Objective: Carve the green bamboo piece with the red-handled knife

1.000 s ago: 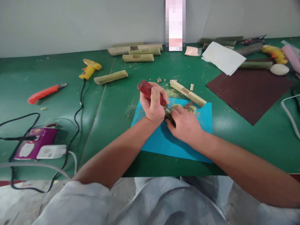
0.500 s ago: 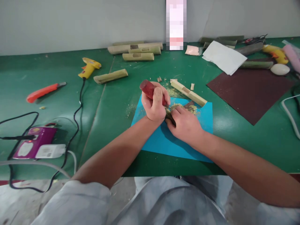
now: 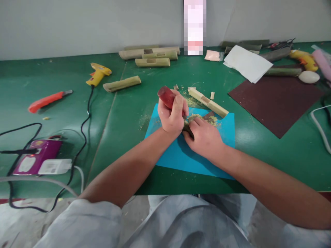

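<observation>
My left hand (image 3: 172, 116) is wrapped in a fist round a red-handled carving tool (image 3: 167, 96), its tip pointing down at a small dark-green bamboo piece (image 3: 188, 130). That piece is pressed onto the blue mat (image 3: 181, 156) by my right hand (image 3: 205, 137), whose fingers close over it. Pale green shavings (image 3: 211, 120) lie on the mat just beyond my right hand. A notched pale bamboo piece (image 3: 208, 102) lies at the mat's far edge.
On the green table are an orange utility knife (image 3: 46, 101), a yellow glue gun (image 3: 98, 74) with black cord, a purple power strip (image 3: 36, 161), several bamboo tubes (image 3: 152, 55), white paper (image 3: 247, 63), a dark brown sheet (image 3: 278, 100) and more tools at far right.
My left hand with the red-handled tool has shifted slightly to the right and away from me. My right hand has stayed on the bamboo piece.
</observation>
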`<state>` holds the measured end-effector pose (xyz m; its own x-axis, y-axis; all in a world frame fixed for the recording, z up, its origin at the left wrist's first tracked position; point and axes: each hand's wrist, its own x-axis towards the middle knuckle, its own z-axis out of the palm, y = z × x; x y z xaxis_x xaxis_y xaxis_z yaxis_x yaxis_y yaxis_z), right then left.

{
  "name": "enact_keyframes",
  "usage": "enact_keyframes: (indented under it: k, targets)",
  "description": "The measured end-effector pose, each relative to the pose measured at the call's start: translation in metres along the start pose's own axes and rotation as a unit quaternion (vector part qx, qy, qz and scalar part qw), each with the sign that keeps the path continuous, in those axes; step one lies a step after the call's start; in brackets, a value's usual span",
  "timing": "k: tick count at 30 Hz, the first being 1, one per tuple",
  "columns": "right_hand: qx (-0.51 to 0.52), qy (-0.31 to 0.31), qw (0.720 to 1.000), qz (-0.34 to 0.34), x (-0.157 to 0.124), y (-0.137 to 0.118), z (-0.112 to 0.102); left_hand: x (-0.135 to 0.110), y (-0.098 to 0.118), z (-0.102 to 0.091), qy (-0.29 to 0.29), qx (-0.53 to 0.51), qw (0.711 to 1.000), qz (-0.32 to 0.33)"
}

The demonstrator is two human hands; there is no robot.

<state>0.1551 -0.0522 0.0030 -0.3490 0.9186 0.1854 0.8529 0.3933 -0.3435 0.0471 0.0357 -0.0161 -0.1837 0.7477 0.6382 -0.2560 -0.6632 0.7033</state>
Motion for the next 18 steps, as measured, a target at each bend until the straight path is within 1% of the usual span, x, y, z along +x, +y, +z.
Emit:
enact_keyframes:
  k: [4, 10, 14, 18]
  targets:
    - [0.007, 0.011, 1.000, -0.010, 0.000, 0.001, 0.002, -0.003, -0.001, 0.002, 0.007, 0.007, 1.000, -0.011]
    - [0.010, 0.019, 0.999, -0.024, 0.001, 0.002, 0.003, -0.005, 0.003, 0.005, 0.002, 0.013, 1.000, 0.012]
    - [0.003, 0.009, 1.000, -0.013, 0.002, 0.002, 0.002, 0.000, 0.005, 0.005, 0.017, 0.008, 1.000, 0.019]
    - [-0.019, -0.003, 1.000, -0.013, 0.001, 0.001, 0.001, 0.007, 0.004, -0.001, 0.048, 0.001, 0.999, 0.006]
